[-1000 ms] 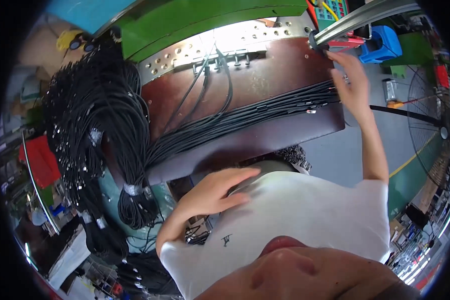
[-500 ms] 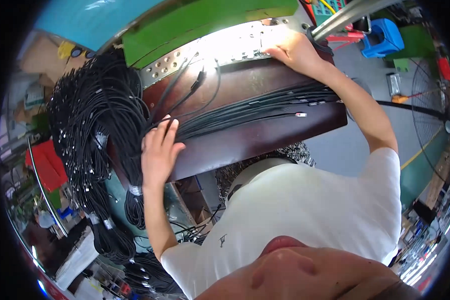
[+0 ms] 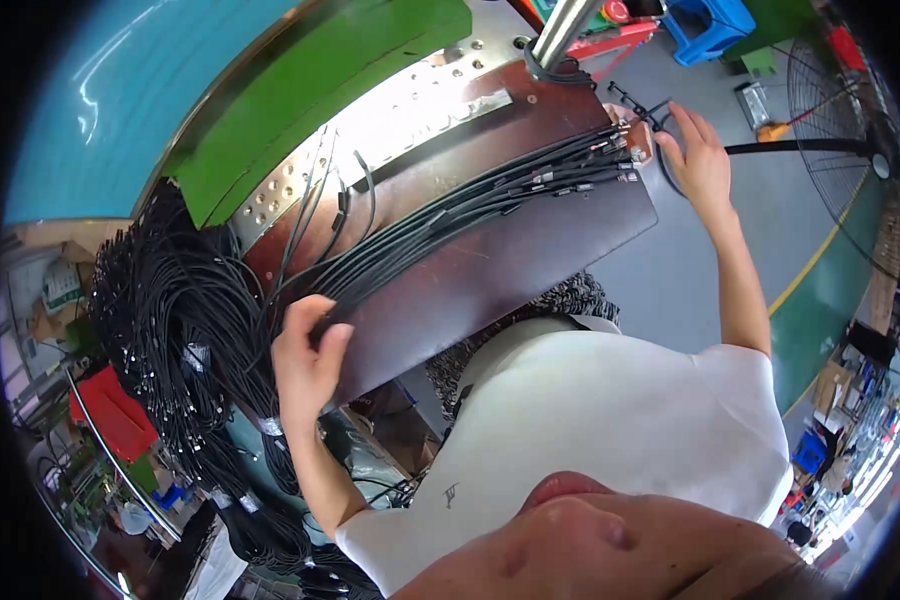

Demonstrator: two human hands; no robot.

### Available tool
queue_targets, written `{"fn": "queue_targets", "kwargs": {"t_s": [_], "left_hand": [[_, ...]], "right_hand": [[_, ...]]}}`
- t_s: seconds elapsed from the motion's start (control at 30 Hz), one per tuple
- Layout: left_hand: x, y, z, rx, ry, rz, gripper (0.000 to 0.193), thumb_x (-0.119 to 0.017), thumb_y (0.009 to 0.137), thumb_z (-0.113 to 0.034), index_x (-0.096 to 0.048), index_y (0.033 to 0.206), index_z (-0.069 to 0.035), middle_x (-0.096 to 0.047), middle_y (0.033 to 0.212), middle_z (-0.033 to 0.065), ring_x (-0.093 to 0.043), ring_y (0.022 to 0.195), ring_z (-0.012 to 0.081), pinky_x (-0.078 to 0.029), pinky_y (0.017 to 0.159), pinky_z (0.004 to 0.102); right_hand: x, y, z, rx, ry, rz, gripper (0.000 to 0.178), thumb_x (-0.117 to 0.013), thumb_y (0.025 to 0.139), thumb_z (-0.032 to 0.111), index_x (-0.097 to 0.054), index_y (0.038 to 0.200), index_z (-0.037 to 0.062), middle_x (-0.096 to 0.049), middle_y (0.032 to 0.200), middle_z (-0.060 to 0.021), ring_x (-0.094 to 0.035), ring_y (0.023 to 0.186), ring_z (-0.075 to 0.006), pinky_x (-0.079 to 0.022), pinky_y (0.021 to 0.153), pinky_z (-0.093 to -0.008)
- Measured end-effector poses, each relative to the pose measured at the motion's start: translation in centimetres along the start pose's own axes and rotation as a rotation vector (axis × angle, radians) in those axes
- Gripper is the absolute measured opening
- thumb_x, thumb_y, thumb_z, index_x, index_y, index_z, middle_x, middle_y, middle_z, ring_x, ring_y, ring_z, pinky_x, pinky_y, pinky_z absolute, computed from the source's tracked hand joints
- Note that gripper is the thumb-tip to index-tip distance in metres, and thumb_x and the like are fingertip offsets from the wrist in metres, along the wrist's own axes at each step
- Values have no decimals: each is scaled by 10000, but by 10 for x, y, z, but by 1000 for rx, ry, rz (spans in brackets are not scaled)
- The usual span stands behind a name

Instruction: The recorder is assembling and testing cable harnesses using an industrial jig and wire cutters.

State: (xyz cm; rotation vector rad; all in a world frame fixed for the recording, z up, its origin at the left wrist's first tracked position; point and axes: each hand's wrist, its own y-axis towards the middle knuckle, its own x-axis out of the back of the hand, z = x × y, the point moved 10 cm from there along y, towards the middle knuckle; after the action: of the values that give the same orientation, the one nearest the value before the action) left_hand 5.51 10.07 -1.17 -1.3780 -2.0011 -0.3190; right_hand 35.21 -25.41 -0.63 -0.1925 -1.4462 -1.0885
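Observation:
A bundle of black cables [image 3: 410, 235] lies lengthwise on the dark red-brown board [image 3: 490, 255], its small metal-tipped ends gathered at the right edge. My left hand [image 3: 305, 355] is at the bundle's left end, fingers curved and thumb apart; whether the fingertips touch the cables is hard to see. Off the board's right end, my right hand [image 3: 705, 170] has thumb and forefinger apart beside a looped black cable [image 3: 660, 125]. A few single cables [image 3: 342, 210] run from the board's left up to the brightly lit metal strip [image 3: 370, 130] with round holes.
A thick mass of black cables [image 3: 190, 300] hangs over the left side. Behind the strip stand a green panel [image 3: 310, 90] and a blue surface [image 3: 150, 100]. A metal pole [image 3: 562, 35] rises at the back right. Farther right are a blue stool [image 3: 710, 28] and a fan [image 3: 835, 110].
My right hand has left the lit strip and moved right and toward me, to the looped cable. My left hand's fingers are now more curled. The view has shifted.

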Motion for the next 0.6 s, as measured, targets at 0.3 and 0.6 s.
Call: {"fn": "queue_targets", "kwargs": {"t_s": [0.3,0.6], "left_hand": [[-123,82,-78,-54,61,615,243,-564,884,-216,-581,816,17,-603,660,138,-588,578,274,-451,562,368],[-124,76,-78,118,-283,643,269,-535,925,-236,-576,789,-7,-520,592,-8,-459,514,57,-380,465,221]], "right_hand": [[-5,-9,141,303,523,63,291,-733,697,81,-648,973,45,-616,879,-81,-601,772,-258,-490,668,-347],[-5,20,137,457,616,-3,225,-709,702,113,-644,914,76,-589,818,-40,-590,750,-233,-478,651,-328]]}}
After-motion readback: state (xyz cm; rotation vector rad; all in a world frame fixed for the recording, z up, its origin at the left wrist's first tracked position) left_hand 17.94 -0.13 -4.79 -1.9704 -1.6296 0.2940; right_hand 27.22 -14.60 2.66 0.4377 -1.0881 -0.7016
